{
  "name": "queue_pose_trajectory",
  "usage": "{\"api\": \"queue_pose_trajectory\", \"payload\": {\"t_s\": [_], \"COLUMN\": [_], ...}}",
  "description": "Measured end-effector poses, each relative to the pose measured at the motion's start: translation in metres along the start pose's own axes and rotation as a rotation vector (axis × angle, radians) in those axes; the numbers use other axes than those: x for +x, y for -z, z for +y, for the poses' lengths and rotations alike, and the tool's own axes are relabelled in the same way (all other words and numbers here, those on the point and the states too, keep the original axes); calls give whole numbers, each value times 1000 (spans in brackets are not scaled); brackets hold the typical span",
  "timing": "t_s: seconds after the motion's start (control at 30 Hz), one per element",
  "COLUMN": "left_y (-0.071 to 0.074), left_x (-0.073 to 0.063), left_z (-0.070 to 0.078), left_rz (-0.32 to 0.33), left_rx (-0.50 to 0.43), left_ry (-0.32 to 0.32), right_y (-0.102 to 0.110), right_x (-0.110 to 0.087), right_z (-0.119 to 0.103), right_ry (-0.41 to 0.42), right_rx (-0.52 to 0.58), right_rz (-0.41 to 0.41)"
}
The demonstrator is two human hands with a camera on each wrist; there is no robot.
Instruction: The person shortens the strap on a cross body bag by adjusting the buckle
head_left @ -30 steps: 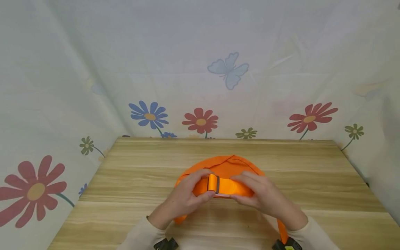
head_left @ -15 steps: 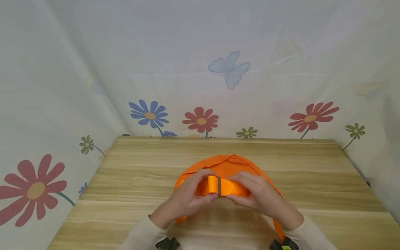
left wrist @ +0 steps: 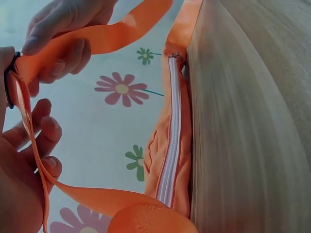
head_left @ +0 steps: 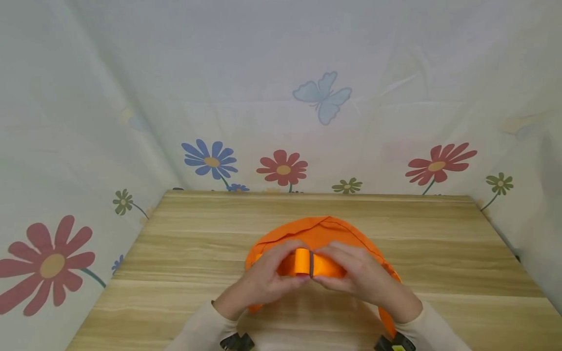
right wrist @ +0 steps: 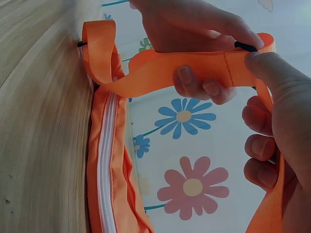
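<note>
An orange waist bag (head_left: 322, 234) lies on the table, its white zipper (left wrist: 171, 126) facing the wrist cameras. Above it, both hands hold its orange webbing strap (head_left: 327, 266) up at a dark slide buckle (head_left: 311, 264). My left hand (head_left: 267, 278) pinches the strap's folded loop (head_left: 302, 261) just left of the buckle, thumb below and fingers above. From the other side, my right hand (head_left: 364, 278) pinches the strap close to the buckle's right side. In the right wrist view, the right thumb lies against the strap beside the buckle (right wrist: 245, 46). Fingers partly hide the strap.
The wood-grain table (head_left: 206, 234) extends around the bag on every side. A pale cloth wall (head_left: 246, 97) printed with flowers and a butterfly stands behind and at both sides. Strap ends hang down near the right wrist (head_left: 386, 319).
Both hands have drawn slightly closer together. The buckle has shifted a little right and turned nearly edge-on, and the left hand's strap loop has moved right with it. The bag stays in place.
</note>
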State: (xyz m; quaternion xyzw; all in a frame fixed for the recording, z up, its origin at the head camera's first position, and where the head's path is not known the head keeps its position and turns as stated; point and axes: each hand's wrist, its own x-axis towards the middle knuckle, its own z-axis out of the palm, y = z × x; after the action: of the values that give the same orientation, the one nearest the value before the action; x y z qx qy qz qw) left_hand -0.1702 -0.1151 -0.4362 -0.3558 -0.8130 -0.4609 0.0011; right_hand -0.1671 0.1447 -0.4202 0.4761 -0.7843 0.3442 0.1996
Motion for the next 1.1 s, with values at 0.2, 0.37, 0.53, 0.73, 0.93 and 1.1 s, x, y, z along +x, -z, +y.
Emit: {"api": "queue_pose_trajectory", "payload": {"t_s": [0.2, 0.37, 0.53, 0.73, 0.93, 1.1], "left_y": [1, 5, 6, 4, 2, 1], "left_x": [-1, -4, -5, -7, -7, -6], "left_z": [-3, -5, -8, -13, -17, -17], "left_rz": [5, 54, 78, 61, 36, 31], "left_rx": [-58, -106, -91, -114, -152, -143], "left_ry": [48, 55, 18, -6, -46, -79], "right_y": [3, 8, 9, 3, -2, -4], "right_x": [-2, -7, -10, -11, -12, -10], "right_z": [2, 5, 4, 5, 5, 5], "right_ry": [-7, -38, -87, -73, -81, -84], "right_rx": [-29, -41, -41, 9, 19, 27], "right_rz": [-22, -26, -24, 4, 14, 11]}}
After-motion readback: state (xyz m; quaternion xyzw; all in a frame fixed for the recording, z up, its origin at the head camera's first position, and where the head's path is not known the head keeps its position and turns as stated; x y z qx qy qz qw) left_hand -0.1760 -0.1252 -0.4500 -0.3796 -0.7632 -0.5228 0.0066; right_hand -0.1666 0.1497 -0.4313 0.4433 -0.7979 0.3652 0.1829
